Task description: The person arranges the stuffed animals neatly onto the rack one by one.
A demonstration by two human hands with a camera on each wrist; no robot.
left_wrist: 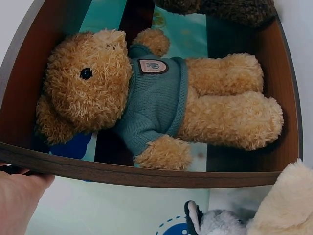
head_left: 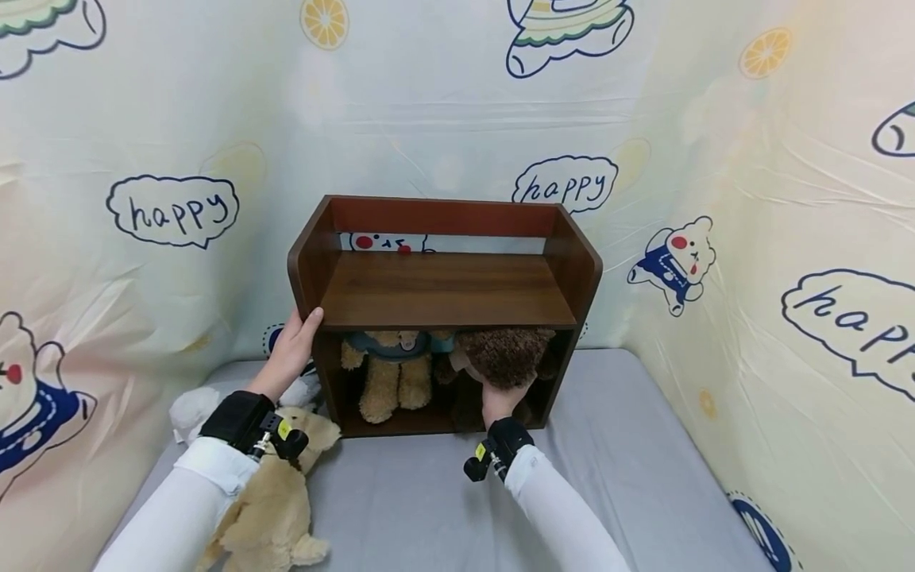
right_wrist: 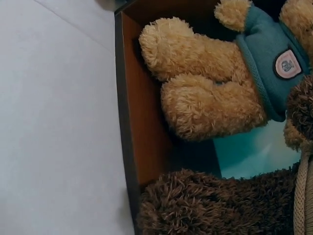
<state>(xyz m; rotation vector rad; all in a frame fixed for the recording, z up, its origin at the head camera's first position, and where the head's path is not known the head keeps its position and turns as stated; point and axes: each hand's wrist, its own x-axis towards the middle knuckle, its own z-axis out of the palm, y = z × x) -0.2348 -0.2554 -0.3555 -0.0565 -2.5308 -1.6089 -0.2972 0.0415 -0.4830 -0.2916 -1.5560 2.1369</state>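
A brown wooden shelf (head_left: 450, 290) stands on the bed-like grey surface. My left hand (head_left: 291, 349) grips the front edge of its left side panel, thumb uppermost. Inside the lower compartment, a light brown teddy bear (left_wrist: 156, 98) in a teal sweater sits upright on the left. Beside it is a dark brown teddy bear (head_left: 503, 357), its head leaning forward. My right hand (head_left: 503, 401) reaches in and holds this dark bear beneath its head; the fingers are hidden by the fur. The dark bear's leg (right_wrist: 210, 203) shows close to the compartment floor in the right wrist view.
A cream plush toy (head_left: 275, 500) lies at the front left, under my left forearm. Behind it, a white and grey plush (head_left: 196, 409) lies by the shelf's left side. Patterned curtain walls (head_left: 422, 119) stand behind and at both sides.
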